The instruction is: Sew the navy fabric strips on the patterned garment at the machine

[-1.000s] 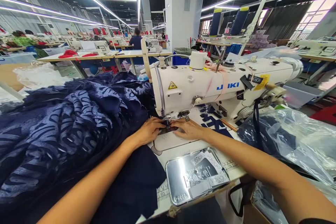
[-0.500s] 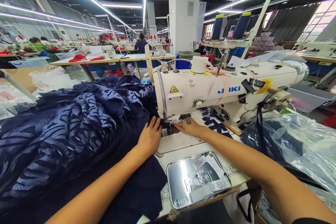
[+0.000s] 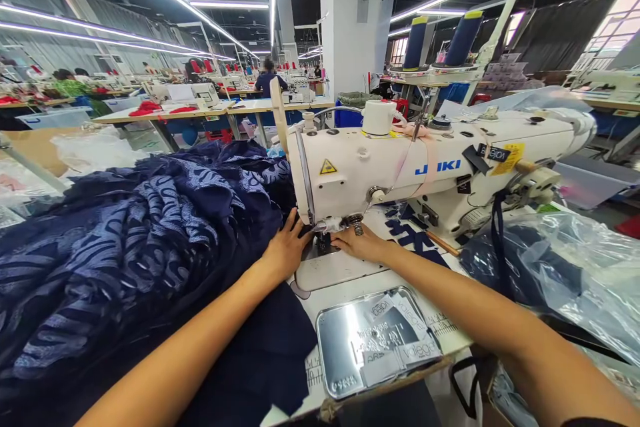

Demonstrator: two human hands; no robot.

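Observation:
A white sewing machine [image 3: 390, 163] stands before me, with its presser foot [image 3: 325, 242] low between my hands. My left hand [image 3: 285, 248] lies to the left of the foot, fingers spread over the edge of the navy fabric [image 3: 255, 347]. On the other side, my right hand [image 3: 363, 243] has its fingers together close to the foot. Whatever sits in those fingertips is too small and dark to make out. A heap of navy patterned lace [image 3: 165, 227] fills the left side.
Small navy fabric pieces [image 3: 413, 233] lie behind my right wrist. A shiny metal tray [image 3: 345, 380] with printed labels is at the table's front. Clear plastic bags [image 3: 590, 280] are on the right. Beyond, a person [image 3: 270, 80] sits among other machines.
My left hand has shifted slightly left and its fingers have spread. My right hand stays by the foot, its fingertips slightly moved. The view has tilted a little.

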